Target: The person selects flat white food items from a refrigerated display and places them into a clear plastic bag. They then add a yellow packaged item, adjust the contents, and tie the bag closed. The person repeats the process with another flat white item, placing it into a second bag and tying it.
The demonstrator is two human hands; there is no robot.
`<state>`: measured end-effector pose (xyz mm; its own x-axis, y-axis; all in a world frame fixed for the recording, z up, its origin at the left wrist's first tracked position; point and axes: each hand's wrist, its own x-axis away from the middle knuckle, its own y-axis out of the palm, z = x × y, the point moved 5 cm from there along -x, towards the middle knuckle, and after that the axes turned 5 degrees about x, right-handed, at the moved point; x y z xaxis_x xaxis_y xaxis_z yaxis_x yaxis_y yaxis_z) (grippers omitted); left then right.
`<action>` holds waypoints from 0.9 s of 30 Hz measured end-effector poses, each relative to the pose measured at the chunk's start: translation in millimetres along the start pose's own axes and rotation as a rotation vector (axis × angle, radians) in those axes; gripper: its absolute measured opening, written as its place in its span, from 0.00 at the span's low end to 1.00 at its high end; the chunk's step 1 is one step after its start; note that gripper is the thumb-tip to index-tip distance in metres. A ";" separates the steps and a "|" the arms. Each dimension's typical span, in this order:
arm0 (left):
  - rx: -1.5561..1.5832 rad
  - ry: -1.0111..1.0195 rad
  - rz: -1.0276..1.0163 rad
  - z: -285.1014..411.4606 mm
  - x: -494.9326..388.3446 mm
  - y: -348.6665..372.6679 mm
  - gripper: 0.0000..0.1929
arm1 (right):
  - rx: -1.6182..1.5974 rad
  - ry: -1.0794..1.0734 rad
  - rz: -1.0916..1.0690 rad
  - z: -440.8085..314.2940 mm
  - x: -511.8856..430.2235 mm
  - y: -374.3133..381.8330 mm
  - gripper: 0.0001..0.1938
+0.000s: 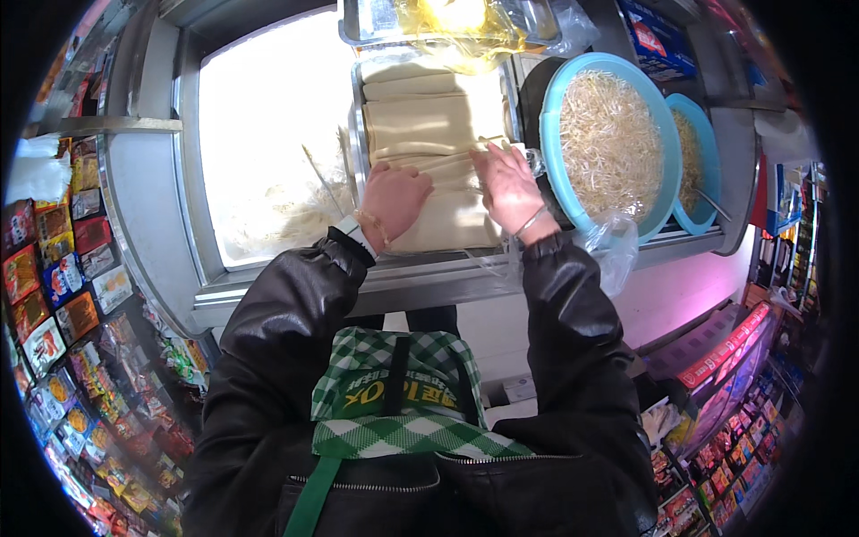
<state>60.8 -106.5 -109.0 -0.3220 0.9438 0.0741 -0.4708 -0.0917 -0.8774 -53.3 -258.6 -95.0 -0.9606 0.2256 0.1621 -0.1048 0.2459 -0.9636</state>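
Pale, folded sheets that look like tofu skin (419,124) lie stacked in a metal tray (358,121) before me. My left hand (397,200) is at the tray's left side, its fingers curled over the edge of a creased fold. At the right side, my right hand (507,184) has its fingers over the other end of the same fold. The creases run between both hands. Both thumbs are mostly hidden, and the sheet's underside cannot be seen.
Right of the tray stands a blue basin (553,134) of bean sprouts (607,144), a smaller blue basin (711,168) beyond it. A clear plastic bag (614,258) hangs over the counter edge (443,288). Behind the tray sits another metal tray (366,30) with yellow plastic. Packaged goods (77,315) line the left.
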 end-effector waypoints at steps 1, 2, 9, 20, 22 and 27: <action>0.004 0.064 0.015 1.2 2.4 -4.0 0.07 | -0.023 -0.017 0.045 4.4 -4.5 2.0 0.27; 0.019 0.133 0.042 2.8 5.1 -8.7 0.06 | -0.051 -0.097 0.135 6.2 -2.6 -0.7 0.23; -0.021 0.319 -0.142 -4.3 70.1 -29.2 0.06 | -0.034 -0.215 0.060 0.5 74.2 -14.3 0.05; 0.285 0.152 -0.168 15.7 102.1 -23.1 0.08 | -0.430 -0.227 -0.057 -15.5 108.9 -5.4 0.10; 0.357 0.154 -0.067 15.4 93.3 -18.7 0.09 | -0.484 -0.157 -0.033 -8.6 105.2 -0.4 0.05; 0.426 0.139 -0.014 51.9 67.1 9.0 0.11 | -0.787 0.129 0.011 -5.5 99.0 8.9 0.08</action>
<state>-7.7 -60.5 -87.3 -0.2136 0.9769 -0.0049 -0.7801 -0.1736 -0.6010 -147.9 -228.8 -86.4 -0.9183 0.3268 0.2233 0.1626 0.8258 -0.5400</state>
